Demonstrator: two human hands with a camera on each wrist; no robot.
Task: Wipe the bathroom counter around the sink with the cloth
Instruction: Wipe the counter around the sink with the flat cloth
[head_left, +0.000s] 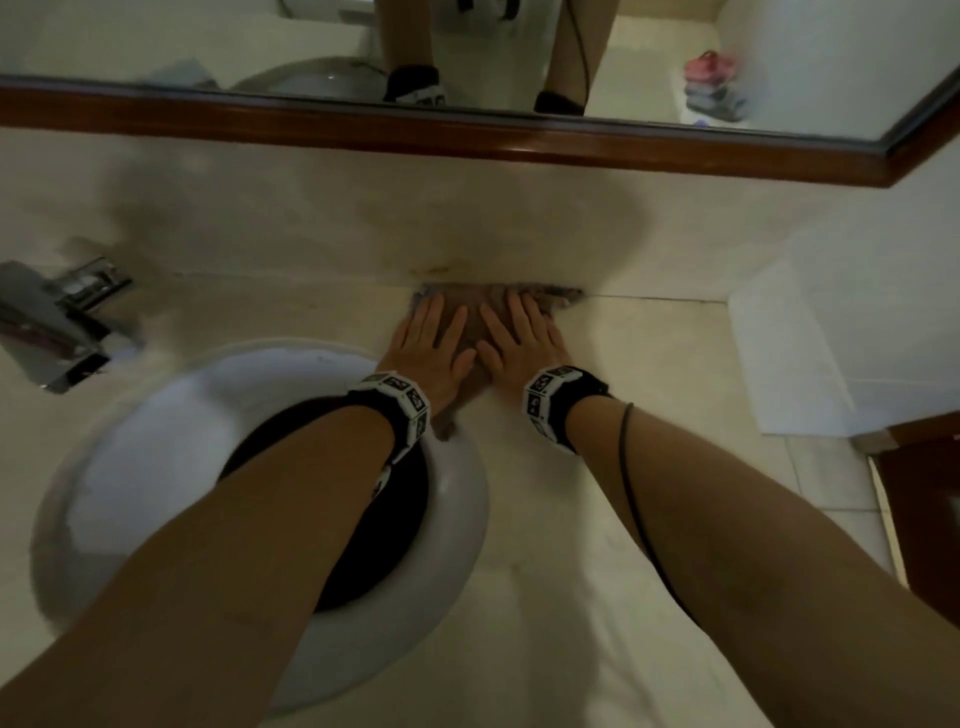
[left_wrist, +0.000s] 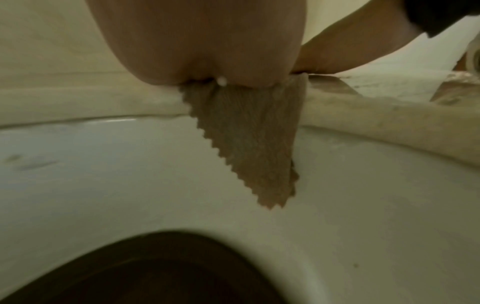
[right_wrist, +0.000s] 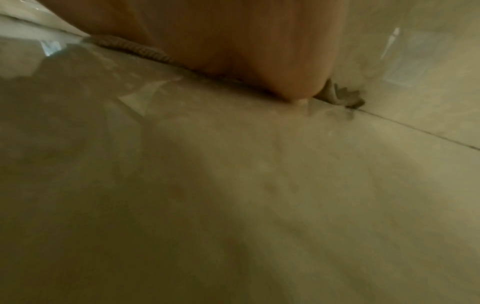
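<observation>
A grey-brown cloth (head_left: 470, 319) lies flat on the beige counter (head_left: 613, 395), pushed up to the back wall just right of the sink. My left hand (head_left: 428, 338) and right hand (head_left: 517, 332) press on it side by side with straight fingers. In the left wrist view a zigzag-edged corner of the cloth (left_wrist: 249, 144) hangs over the rim into the white sink (left_wrist: 389, 205) below my left hand (left_wrist: 202, 41). In the right wrist view my right hand (right_wrist: 246, 51) covers the cloth (right_wrist: 342, 96), whose edge peeks out at the wall joint.
The round white sink (head_left: 130, 441) with a dark drain area sits at the left. A chrome faucet (head_left: 57, 322) juts out behind it. A wood-framed mirror (head_left: 467, 130) runs along the wall above. White paper (head_left: 810, 353) lies at the counter's right end.
</observation>
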